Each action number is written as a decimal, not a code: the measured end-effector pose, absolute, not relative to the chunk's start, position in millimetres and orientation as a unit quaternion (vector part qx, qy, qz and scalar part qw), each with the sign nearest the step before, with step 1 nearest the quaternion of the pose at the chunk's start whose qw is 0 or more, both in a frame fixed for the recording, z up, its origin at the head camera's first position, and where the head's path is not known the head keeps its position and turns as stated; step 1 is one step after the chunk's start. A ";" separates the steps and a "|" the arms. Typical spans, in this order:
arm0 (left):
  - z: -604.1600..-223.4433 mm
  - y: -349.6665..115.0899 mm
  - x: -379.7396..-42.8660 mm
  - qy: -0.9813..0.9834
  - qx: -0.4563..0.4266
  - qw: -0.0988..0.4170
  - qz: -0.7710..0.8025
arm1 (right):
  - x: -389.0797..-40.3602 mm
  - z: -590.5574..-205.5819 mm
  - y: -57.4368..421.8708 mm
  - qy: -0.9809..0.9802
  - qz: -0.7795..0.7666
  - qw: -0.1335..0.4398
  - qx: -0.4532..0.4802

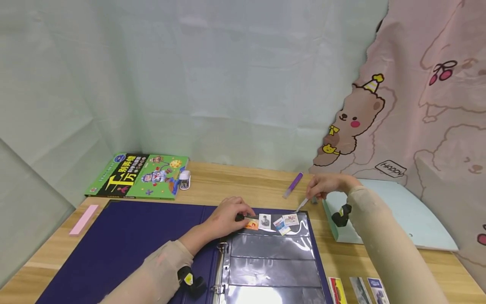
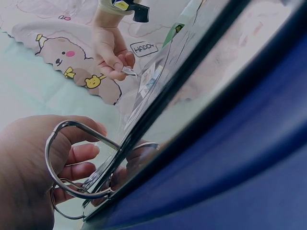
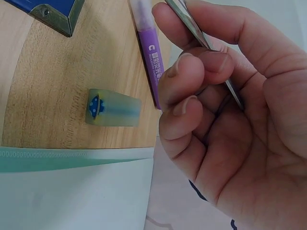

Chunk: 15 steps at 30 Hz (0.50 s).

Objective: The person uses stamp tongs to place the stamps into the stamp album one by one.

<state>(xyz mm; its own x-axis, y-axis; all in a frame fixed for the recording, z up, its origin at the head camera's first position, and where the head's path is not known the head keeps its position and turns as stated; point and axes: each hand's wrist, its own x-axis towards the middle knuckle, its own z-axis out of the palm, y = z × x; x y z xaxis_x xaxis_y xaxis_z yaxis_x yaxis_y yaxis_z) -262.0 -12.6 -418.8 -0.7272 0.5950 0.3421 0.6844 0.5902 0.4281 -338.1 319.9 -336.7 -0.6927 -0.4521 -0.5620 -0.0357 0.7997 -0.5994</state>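
A navy ring binder (image 1: 152,240) lies spread on the table, with a pocketed page (image 1: 273,270) on its right side. In the top pocket row are an orange stamp (image 1: 251,224), a grey portrait stamp (image 1: 264,221), a tilted blue-and-white stamp (image 1: 281,226) and a pale reddish stamp (image 1: 290,219). My left hand (image 1: 228,215) rests on the page's upper left, fingertips by the orange stamp. In the left wrist view it is beside the metal rings (image 2: 53,158). My right hand (image 1: 322,185) pinches metal tweezers (image 1: 302,204), whose tips reach the top edge near the pale stamp.
Several loose stamps or cards (image 1: 337,290) lie right of the binder. A pale green folder (image 1: 398,211), a purple highlighter (image 1: 293,185) and a small translucent block (image 3: 112,109) are around my right hand. A green book (image 1: 140,177), white clip-like object (image 1: 184,180) and pink strip (image 1: 84,220) lie left.
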 end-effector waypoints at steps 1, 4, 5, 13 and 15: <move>-419.0 -12.5 -261.9 -0.888 -0.361 0.081 -0.274 | -337.9 -336.6 320.7 0.875 -0.284 0.367 -0.140; -419.1 -12.3 -261.9 -0.888 -0.360 0.081 -0.273 | -337.5 -335.7 323.1 0.875 -0.282 0.366 -0.144; -419.0 -12.3 -261.8 -0.888 -0.360 0.081 -0.274 | -337.4 -335.5 323.7 0.876 -0.283 0.364 -0.142; -418.7 -12.7 -262.0 -0.889 -0.360 0.082 -0.273 | -336.5 -333.7 326.3 0.876 -0.281 0.359 -0.157; -418.8 -12.7 -262.2 -0.888 -0.361 0.083 -0.273 | -336.2 -333.6 326.2 0.877 -0.277 0.358 -0.160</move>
